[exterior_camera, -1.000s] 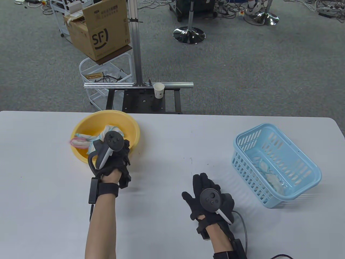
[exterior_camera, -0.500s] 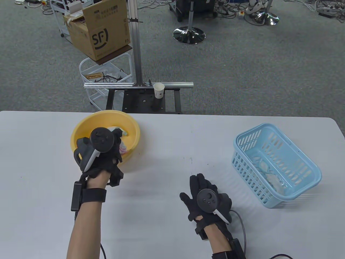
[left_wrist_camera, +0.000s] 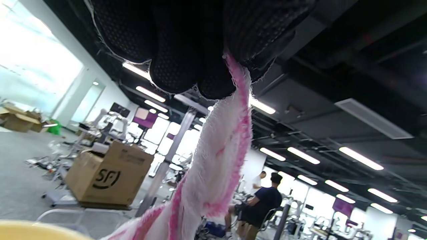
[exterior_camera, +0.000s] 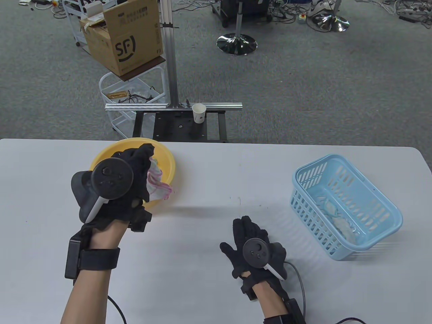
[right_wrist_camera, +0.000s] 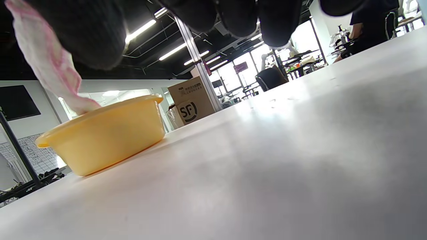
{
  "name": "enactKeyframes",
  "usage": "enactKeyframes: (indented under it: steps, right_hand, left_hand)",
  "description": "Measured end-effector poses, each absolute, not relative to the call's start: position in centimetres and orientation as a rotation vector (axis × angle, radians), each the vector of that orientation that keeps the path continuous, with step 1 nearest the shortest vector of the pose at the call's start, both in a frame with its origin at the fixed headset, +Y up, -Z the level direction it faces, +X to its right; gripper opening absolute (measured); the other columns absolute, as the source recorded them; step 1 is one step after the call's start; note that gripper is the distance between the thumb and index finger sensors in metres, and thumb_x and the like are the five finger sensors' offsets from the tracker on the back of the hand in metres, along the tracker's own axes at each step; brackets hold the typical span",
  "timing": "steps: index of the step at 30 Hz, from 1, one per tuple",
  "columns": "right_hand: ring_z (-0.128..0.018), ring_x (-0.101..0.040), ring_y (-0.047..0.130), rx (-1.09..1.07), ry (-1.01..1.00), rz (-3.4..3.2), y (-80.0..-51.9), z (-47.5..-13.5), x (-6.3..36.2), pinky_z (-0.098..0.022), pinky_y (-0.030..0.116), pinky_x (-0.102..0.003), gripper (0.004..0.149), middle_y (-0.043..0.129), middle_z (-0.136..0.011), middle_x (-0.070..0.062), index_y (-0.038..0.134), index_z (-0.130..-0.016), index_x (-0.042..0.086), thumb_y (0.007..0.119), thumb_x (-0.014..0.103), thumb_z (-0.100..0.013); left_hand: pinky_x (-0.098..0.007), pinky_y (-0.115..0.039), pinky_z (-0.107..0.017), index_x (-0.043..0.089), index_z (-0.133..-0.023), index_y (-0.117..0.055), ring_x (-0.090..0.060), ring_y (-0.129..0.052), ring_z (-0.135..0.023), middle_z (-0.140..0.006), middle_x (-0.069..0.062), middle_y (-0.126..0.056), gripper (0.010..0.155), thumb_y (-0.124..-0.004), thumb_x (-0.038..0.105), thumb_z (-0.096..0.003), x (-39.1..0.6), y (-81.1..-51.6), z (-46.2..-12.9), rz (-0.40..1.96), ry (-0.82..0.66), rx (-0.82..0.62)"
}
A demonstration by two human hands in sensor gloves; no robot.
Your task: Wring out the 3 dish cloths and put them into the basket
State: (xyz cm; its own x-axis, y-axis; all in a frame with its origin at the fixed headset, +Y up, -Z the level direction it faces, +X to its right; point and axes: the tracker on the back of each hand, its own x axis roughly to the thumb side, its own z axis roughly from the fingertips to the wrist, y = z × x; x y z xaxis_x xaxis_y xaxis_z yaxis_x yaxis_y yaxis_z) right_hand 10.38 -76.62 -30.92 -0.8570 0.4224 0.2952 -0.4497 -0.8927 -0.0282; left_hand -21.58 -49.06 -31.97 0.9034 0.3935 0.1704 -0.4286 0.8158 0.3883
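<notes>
Near the counter's (exterior_camera: 209, 297) far-left corner: yellow basin (exterior_camera: 168, 162), and above it the left hand (exterior_camera: 130, 177), raised, fingers curled tight round the top of a pink-and-white dish cloth (exterior_camera: 157, 180). Cloth dangling from the fist, lower end trailing down into or just over the basin; hard to tell from any view whether more cloths lie inside, since hand and tracker cover most of the bowl. Looks limp, thin, frayed at the edges, probably wet and so heavier and more clinging than dry terry, likely to drip. No risk of breakage; real risk only of slipping out of a loose pinch. Best taken at two spots along its length, one fist at the top, the other lower down, then twisted in opposite directions over the basin. Left wrist tilted back, camera aimed at the ceiling, forearm angled in from the near-left edge.

Toward the middle of the near edge: right hand (exterior_camera: 251, 241), flat and relaxed, fingers straight, holding nothing, low over the counter.

Toward the right edge: blue basket (exterior_camera: 395, 216), one pale cloth (exterior_camera: 339, 221) already lying inside.
</notes>
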Motion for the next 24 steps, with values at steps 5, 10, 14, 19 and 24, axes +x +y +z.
enactKeyframes:
  steps: [5, 10, 14, 19, 24]
  right_hand:
    - [-0.102, -0.051, 0.052, 0.420, -0.173, 2.637, -76.3, -30.8, 10.2, -0.069, 0.045, -0.074, 0.085, 0.038, -0.115, -0.020, 0.037, -0.109, 0.015, 0.073, 0.066, -0.050]
    - [-0.103, -0.051, 0.050, 0.469, -0.253, 2.603, -75.8, -30.5, 10.0, -0.069, 0.044, -0.073, 0.089, 0.036, -0.115, -0.019, 0.033, -0.109, 0.015, 0.072, 0.068, -0.049]
    - [-0.103, -0.050, 0.050, 0.556, -0.426, 2.516, -74.7, -30.0, 9.7, -0.070, 0.045, -0.073, 0.093, 0.035, -0.114, -0.019, 0.030, -0.108, 0.016, 0.070, 0.072, -0.047]
    - [-0.101, -0.048, 0.054, 0.649, -0.664, 2.317, -73.0, -28.9, 9.3, -0.069, 0.048, -0.071, 0.097, 0.038, -0.113, -0.019, 0.029, -0.107, 0.015, 0.071, 0.076, -0.043]
    - [-0.100, -0.047, 0.055, 0.646, -0.718, 2.184, -72.1, -28.4, 9.0, -0.069, 0.050, -0.070, 0.102, 0.037, -0.112, -0.019, 0.025, -0.105, 0.014, 0.074, 0.077, -0.041]
  left_hand:
    - [-0.052, -0.073, -0.067, 0.028, -0.094, -0.083, -0.024, -0.094, -0.075, -0.085, 0.002, -0.092, 0.046, -0.083, 0.029, -0.0480, -19.9, -46.7, -30.5, 0.440, -0.156, 0.475]
    - [-0.052, -0.073, -0.068, 0.028, -0.094, -0.083, -0.024, -0.094, -0.075, -0.085, 0.002, -0.092, 0.046, -0.083, 0.029, -0.0480, -18.3, -45.4, -29.4, 0.440, -0.213, 0.501]
    - [-0.052, -0.073, -0.067, 0.028, -0.094, -0.083, -0.024, -0.095, -0.075, -0.085, 0.002, -0.092, 0.046, -0.083, 0.029, -0.0479, -16.9, -45.5, -29.1, 0.427, -0.256, 0.498]
    - [-0.052, -0.073, -0.067, 0.028, -0.094, -0.083, -0.024, -0.095, -0.075, -0.085, 0.002, -0.092, 0.046, -0.083, 0.029, -0.0479, -14.9, -46.7, -28.9, 0.399, -0.314, 0.462]
    - [-0.051, -0.073, -0.067, 0.028, -0.094, -0.084, -0.024, -0.095, -0.075, -0.085, 0.002, -0.092, 0.046, -0.083, 0.030, -0.0478, -12.4, -47.9, -28.2, 0.394, -0.392, 0.425]
